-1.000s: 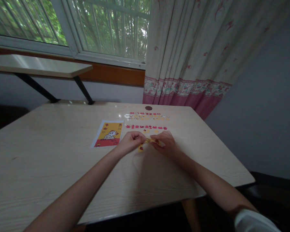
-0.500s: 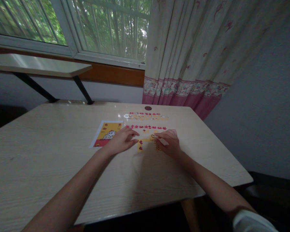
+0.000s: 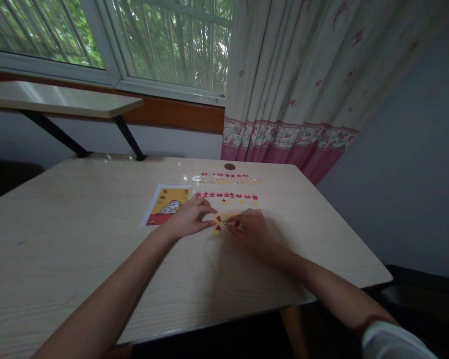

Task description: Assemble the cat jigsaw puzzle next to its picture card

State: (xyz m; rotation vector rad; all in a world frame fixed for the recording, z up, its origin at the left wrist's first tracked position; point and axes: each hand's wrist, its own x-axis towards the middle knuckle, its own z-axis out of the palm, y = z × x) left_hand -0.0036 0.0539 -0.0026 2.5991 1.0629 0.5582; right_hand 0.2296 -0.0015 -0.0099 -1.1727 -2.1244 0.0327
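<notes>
A joined patch of yellow puzzle pieces (image 3: 221,222) with small red marks lies on the pale wooden table (image 3: 97,259). My left hand (image 3: 189,218) lies flat beside its left edge, fingers stretched toward it. My right hand (image 3: 249,228) rests on the patch's right part, fingertips pressed down on a piece and covering it. Rows of loose red and yellow pieces (image 3: 226,196) lie just beyond both hands. A printed picture card (image 3: 167,205), yellow and red with a white animal, sits to the left of my left hand.
A further row of loose pieces (image 3: 230,178) lies near a round cable hole (image 3: 229,166) at the table's far edge. Behind are a window, a floral curtain (image 3: 303,85) and a second tabletop (image 3: 60,102) at left. The table's right edge drops off near the wall.
One second ago both hands pinched pieces together above the table. Since then the pieces were laid down, my left hand opened flat, and my right hand slid left onto the patch.
</notes>
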